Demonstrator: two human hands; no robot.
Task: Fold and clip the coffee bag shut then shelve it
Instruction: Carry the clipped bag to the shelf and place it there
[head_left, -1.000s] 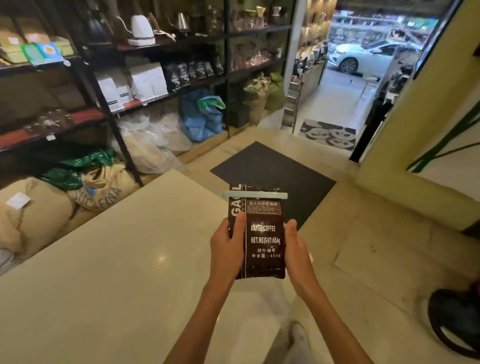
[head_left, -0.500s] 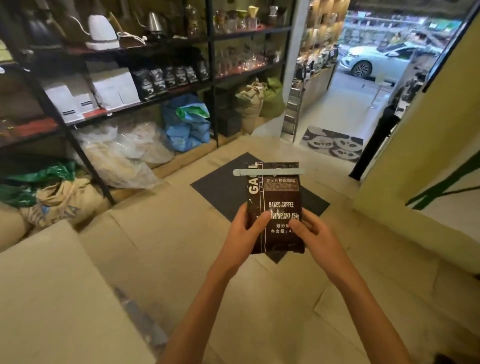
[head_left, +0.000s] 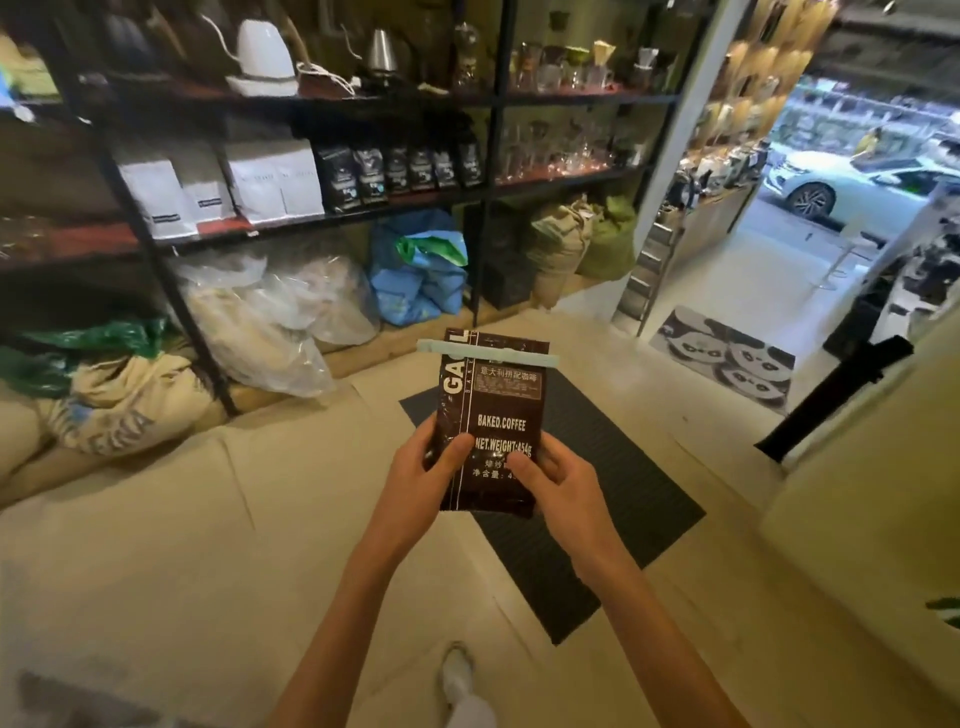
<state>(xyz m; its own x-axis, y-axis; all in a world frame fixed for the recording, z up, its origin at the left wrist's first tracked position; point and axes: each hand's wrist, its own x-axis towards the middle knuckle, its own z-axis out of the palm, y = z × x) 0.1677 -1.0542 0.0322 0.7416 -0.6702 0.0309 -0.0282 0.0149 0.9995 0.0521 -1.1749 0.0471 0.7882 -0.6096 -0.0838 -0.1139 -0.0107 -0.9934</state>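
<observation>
Shop interior: black metal shelving lines the far wall, sacks heaped beneath it. A person stands on a beige floor holding a dark coffee bag upright at chest height, over the near corner of a black mat. The left hand and right hand both grip its lower half. A pale green clip already spans the folded top, so shelving appears to remain: carry it to a gap beside the dark bags. The bag's back is hidden and small print unreadable.

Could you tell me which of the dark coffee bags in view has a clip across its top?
The held bag: a pale clip crosses its top; the shelf bags show none.
</observation>
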